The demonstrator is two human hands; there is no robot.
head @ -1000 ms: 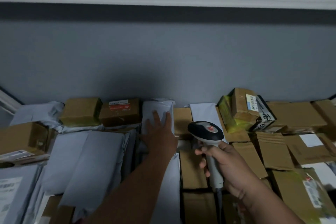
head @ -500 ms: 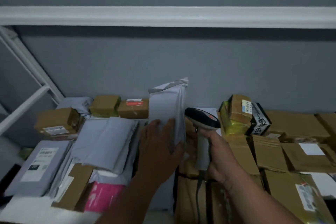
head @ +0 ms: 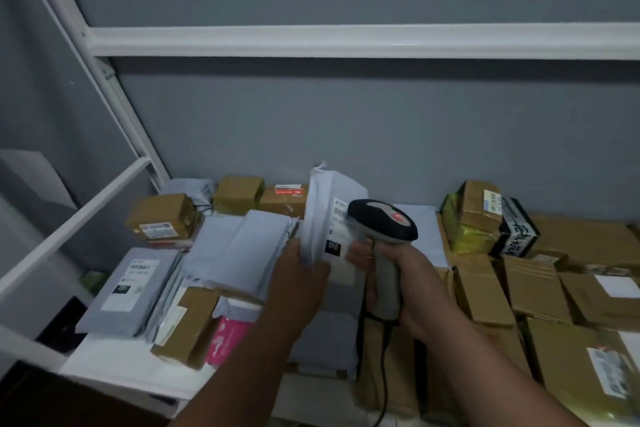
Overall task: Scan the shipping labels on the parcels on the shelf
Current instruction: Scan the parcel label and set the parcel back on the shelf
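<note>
My left hand point(head: 298, 282) grips a grey poly-mailer parcel point(head: 323, 208) and holds it upright above the shelf, its white shipping label point(head: 337, 236) turned towards the right. My right hand point(head: 407, 284) holds a handheld barcode scanner point(head: 382, 224) by its grey handle. The scanner's black head, with a red light on top, sits right beside the label. The lower part of the parcel is hidden behind my left hand.
Brown cardboard boxes point(head: 485, 291) crowd the shelf's right side. Grey mailers point(head: 239, 246) and a labelled grey parcel point(head: 130, 284) lie at the left, with a pink packet point(head: 225, 340) near the front. A white shelf frame point(head: 346, 45) runs overhead and at the left.
My left hand lifted the grey mailer from lying flat to upright and turned its label to the scanner. The scanner moved up close to the label. The view shifted left and down.
</note>
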